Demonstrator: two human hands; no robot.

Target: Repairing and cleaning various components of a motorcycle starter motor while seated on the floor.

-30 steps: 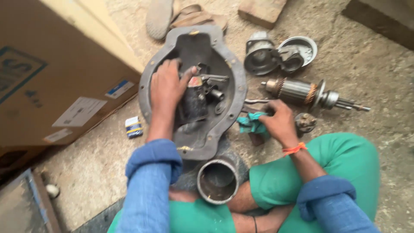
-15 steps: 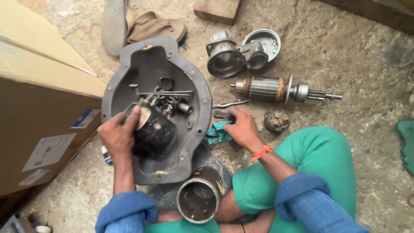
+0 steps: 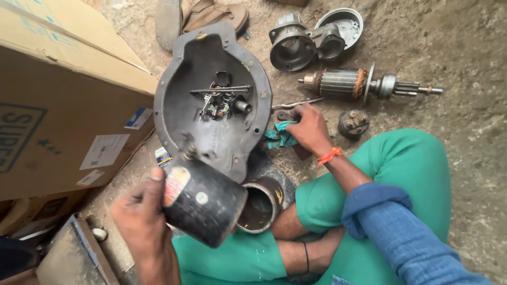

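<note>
Loosely, the left hand (image 3: 142, 221) wraps the black cylinder (image 3: 203, 203) above the lap; the right hand (image 3: 309, 129) pinches a rag (image 3: 279, 137) on the ground; a one-handed slip could drop it onto the housing (image 3: 211, 137)

black cylindrical motor housing (image 3: 203, 203): scuffed, worn label patch and small round sticker on its side, tilted, held off the ground at lower left. teal rag (image 3: 280, 136): crumpled, on the dirt floor beside the grey cover plate.
</note>
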